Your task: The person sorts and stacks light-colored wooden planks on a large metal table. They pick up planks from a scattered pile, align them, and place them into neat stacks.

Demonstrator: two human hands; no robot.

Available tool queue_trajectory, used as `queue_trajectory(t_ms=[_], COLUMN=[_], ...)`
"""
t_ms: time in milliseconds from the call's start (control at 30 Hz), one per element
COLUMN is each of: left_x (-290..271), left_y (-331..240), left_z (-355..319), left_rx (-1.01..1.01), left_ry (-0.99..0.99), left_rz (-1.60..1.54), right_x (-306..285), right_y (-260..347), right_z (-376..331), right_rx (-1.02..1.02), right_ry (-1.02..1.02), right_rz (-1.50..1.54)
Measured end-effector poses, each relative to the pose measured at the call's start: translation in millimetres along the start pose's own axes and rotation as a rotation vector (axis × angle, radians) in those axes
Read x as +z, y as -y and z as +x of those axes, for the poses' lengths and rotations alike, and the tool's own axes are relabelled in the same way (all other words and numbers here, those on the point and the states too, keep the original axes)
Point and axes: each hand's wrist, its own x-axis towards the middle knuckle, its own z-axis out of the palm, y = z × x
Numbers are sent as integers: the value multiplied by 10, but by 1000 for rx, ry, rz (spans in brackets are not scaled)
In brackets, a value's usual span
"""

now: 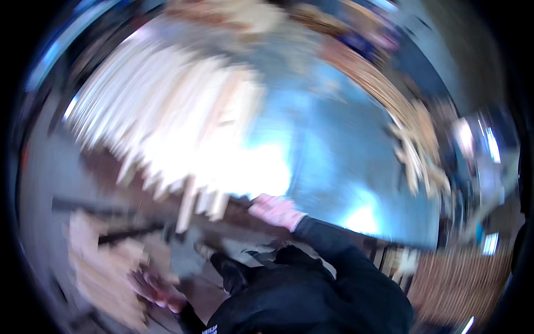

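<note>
Frame is heavily motion-blurred; detail is limited.

Right hand (pixel 276 211) is resting on the near edge of the bench (pixel 334 161), a blue-grey, smooth, glossy top that is throwing back strong glare. Knuckles are up and the fingers look curled over the edge; I cannot tell whether they are gripping anything.

Left hand (pixel 153 289) is reaching low on the left, down beside the bench, touching or just beside a pale stack of wood pieces (pixel 103 264). Finger spread is smeared out; I cannot tell if it is wide, narrow or closed on a piece.

Pale wooden slats (pixel 167 122) are lying side by side across the left part of the bench, their ends sticking out past its near edge. They are reading as long, thin, straight and flat-faced, made of light unfinished timber.

Handling judgement: each slat is probably light and stiff, dry and not slippery, with possible splinters at sawn ends. Gripping near mid-length should keep one balanced; taking it by an end would likely let it lever and swing.

A rim of brown, wood-coloured material (pixel 389 94) is curving along the far right edge of the bench. Dark sleeves are covering both forearms.
</note>
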Motion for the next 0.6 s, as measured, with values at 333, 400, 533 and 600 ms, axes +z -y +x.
queue_trajectory(t_ms=[333, 400, 533, 600], left_x=[1993, 2220, 3215, 3873], left_y=[-4200, -4727, -5702, -6336], left_z=[-2835, -3203, -3687, -3902], left_rx=[123, 300, 540, 673], left_ry=[1588, 1747, 1838, 1762], left_rz=[-540, -434, -371, -336], right_x=[-713, -1193, -1804, -2285], right_y=[-3826, -4175, -5125, -5601], right_z=[-2935, -3351, -3893, -4030], right_rx=[849, 945, 978, 1011], right_ry=[-777, -786, -938, -943], right_rz=[271, 233, 52, 17])
